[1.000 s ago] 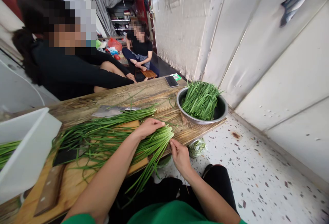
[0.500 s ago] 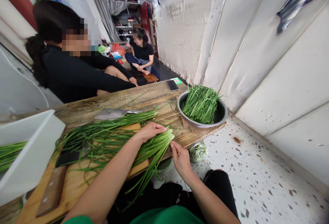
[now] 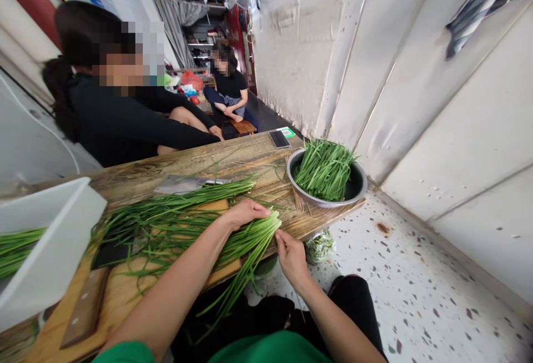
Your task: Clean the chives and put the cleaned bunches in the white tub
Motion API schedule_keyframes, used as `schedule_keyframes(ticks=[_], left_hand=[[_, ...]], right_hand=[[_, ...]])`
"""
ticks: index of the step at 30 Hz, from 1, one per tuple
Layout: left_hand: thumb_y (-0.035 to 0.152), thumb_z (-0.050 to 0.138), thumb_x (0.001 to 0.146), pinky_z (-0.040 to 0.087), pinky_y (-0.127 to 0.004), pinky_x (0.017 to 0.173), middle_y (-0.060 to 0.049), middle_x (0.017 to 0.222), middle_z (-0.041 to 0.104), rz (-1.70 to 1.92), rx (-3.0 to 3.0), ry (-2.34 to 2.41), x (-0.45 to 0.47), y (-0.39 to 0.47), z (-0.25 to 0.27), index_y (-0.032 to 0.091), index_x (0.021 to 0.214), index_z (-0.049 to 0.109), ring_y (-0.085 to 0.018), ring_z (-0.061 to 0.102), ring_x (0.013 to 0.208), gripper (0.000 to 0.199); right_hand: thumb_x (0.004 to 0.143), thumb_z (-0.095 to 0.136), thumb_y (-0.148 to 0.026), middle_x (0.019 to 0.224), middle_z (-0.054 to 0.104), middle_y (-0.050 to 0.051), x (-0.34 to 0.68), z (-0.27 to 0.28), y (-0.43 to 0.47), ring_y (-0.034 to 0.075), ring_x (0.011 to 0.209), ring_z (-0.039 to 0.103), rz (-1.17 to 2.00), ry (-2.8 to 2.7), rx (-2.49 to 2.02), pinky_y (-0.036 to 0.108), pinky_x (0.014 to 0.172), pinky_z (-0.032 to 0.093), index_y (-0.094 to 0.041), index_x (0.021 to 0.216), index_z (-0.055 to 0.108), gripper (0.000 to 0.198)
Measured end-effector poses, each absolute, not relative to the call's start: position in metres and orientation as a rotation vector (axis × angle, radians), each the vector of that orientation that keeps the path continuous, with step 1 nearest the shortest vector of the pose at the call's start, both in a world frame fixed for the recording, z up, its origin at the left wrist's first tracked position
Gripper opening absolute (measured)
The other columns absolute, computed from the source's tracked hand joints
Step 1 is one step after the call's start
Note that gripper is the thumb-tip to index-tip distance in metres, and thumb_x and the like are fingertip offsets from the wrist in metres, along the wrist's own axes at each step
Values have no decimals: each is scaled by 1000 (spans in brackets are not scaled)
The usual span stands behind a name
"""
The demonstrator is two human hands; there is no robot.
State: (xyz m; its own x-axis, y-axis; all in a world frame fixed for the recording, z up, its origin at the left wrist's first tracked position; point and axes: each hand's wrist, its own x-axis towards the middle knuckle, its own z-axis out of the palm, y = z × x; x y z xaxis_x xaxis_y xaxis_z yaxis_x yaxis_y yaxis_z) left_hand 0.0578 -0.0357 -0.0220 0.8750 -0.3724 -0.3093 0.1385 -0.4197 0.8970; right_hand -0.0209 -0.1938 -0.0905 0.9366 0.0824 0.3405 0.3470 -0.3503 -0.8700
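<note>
My left hand is closed over the pale cut ends of a bunch of garlic chives, whose green leaves hang over the table edge. My right hand is pinched beside those ends; a thin wooden skewer shows below its palm, its tip hidden. More garlic chives lie in a loose heap on the wooden cutting board. A cleaver with a wooden handle lies on the board, its blade partly covered by leaves.
A metal bowl of chives stands at the table's right end, beside loose skewers and a phone. Another knife blade lies behind the heap. A white bin stands left. Two people sit beyond the table.
Both hands stay almost in place at the chive ends. The view has shifted very slightly; nothing is let go or taken up.
</note>
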Motion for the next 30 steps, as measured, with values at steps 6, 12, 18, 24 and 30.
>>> schedule_keyframes(ticks=[6,12,18,24,30], left_hand=[[46,54,69,40,-29,72,-5,81,66,4,2255,-228,43,-39,3,14,84,68,-21,56,80,37],[42,47,78,33,-33,81,-7,89,64,597,2544,-167,-39,-39,43,22,87,65,-22,54,83,28],[37,47,79,37,-30,66,-7,73,64,508,2434,-162,-106,-61,28,21,79,64,-18,55,69,23],[33,60,70,38,-24,63,0,69,60,748,2270,-5,-128,-56,59,19,77,61,-13,53,65,15],[29,56,74,40,-25,67,-2,72,60,828,2174,-6,-142,-47,97,18,76,64,-13,53,71,14]], right_hand=[[86,34,-32,51,46,-2,-18,-76,-193,11,46,44,-265,-262,-1832,19,43,35,-17,76,60,32],[84,39,-40,46,35,-7,-20,-39,-175,8,38,32,-111,-232,-1523,18,35,26,-16,85,56,29],[81,47,-41,47,39,-8,-43,10,-157,6,40,35,-11,-316,-1345,16,39,30,-16,94,48,28],[79,53,-37,50,43,-8,-70,45,-149,6,41,37,60,-328,-1280,14,39,30,-19,103,45,32],[82,44,-42,58,51,-4,-88,67,-137,8,42,43,-43,-374,-1364,18,41,36,-20,121,40,45]])
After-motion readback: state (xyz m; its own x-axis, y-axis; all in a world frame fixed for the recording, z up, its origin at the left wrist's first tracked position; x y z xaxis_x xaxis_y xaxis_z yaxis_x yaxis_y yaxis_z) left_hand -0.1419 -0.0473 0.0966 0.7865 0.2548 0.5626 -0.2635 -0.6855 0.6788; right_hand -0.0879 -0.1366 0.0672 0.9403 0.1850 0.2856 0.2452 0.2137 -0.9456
